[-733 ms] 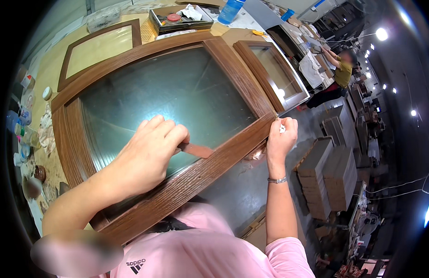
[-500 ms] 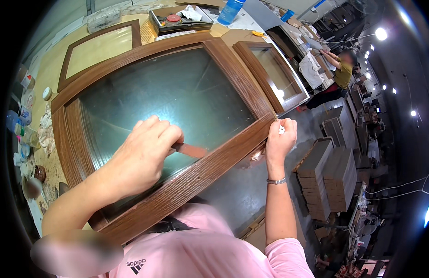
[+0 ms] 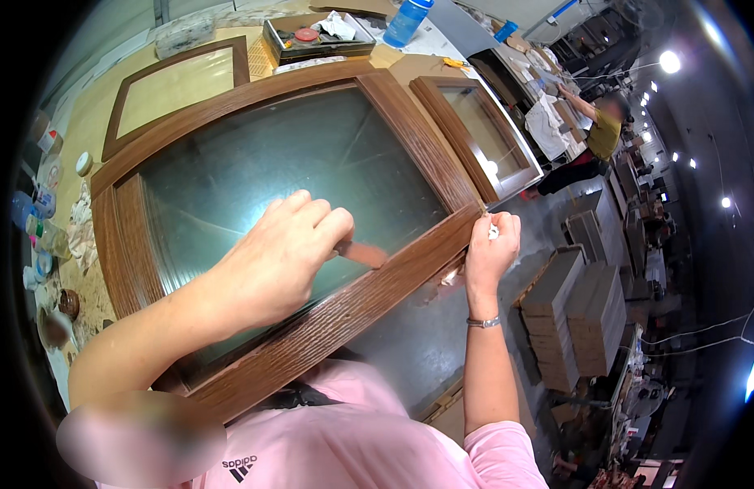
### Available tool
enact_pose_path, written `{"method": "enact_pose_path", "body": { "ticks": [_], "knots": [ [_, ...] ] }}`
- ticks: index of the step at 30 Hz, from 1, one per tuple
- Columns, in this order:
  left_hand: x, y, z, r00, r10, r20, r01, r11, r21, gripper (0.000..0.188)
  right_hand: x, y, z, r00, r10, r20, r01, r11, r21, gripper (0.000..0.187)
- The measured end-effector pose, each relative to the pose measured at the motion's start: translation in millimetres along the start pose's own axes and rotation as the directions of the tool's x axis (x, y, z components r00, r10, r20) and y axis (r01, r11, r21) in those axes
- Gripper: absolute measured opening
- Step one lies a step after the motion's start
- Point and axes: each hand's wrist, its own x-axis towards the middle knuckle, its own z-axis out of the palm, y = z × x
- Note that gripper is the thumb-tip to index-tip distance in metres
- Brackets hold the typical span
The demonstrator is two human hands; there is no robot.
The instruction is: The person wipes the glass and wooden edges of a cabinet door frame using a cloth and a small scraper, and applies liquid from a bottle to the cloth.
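A brown wood-grained frame (image 3: 336,338) with a greenish glass pane (image 3: 255,147) lies in front of me. My left hand (image 3: 283,253) is closed round a flat reddish-brown strip (image 3: 365,254), whose far end rests at the inner edge of the near rail, where wood meets glass. I cannot tell exactly what kind of tool the strip is. At the frame's right corner my right hand (image 3: 493,248) is closed, fingers pinched together. A small crumpled white scrap (image 3: 494,232) shows between its fingers. That hand is up against the corner; its fingertips are partly hidden.
Two smaller frames lie beyond: one at the far left (image 3: 112,134), one at the right (image 3: 514,175). A tray of odds and ends (image 3: 352,47) and a blue bottle (image 3: 407,23) stand behind. Jars (image 3: 52,236) line the left. Stacked boards (image 3: 556,301) and another person (image 3: 601,134) are to the right.
My left hand has moved rightward along the near rail, taking the strip with it. The right hand stays at the corner. The person in the background has shifted an arm.
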Motion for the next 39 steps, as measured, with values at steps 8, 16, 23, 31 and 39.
{"method": "enact_pose_path", "body": {
  "ticks": [8, 16, 23, 31, 39],
  "knots": [
    [-23.2, 3.4, -24.5, 0.994, -0.089, -0.059, 0.086, 0.995, -0.048, 0.024, 1.7, 1.6, 3.5, 1.0, -0.031, 0.003, 0.031, 0.999, -0.01, 0.016],
    [-113.0, 6.7, -75.7, 0.975, -0.22, -0.037, 0.217, 0.973, -0.076, 0.028, 2.4, 3.3, -0.4, 0.999, -0.046, 0.003, 0.046, 0.999, -0.004, 0.017],
    [-168.4, 15.1, -86.5, 0.955, -0.296, -0.028, 0.293, 0.953, -0.084, 0.03, 0.7, 0.9, 0.3, 1.0, 0.0, -0.007, 0.0, 0.999, 0.032, 0.02],
    [-178.7, 22.0, -83.3, 0.954, -0.301, 0.0, 0.3, 0.95, -0.086, 0.031, 1.2, 6.1, 3.0, 1.0, 0.01, -0.027, -0.009, 0.999, 0.032, 0.021],
    [-198.4, 31.4, -83.7, 0.923, -0.378, -0.066, 0.377, 0.926, -0.036, 0.032, 0.3, 8.4, 3.9, 1.0, 0.016, -0.013, -0.015, 1.0, 0.023, 0.018]
  ]
}}
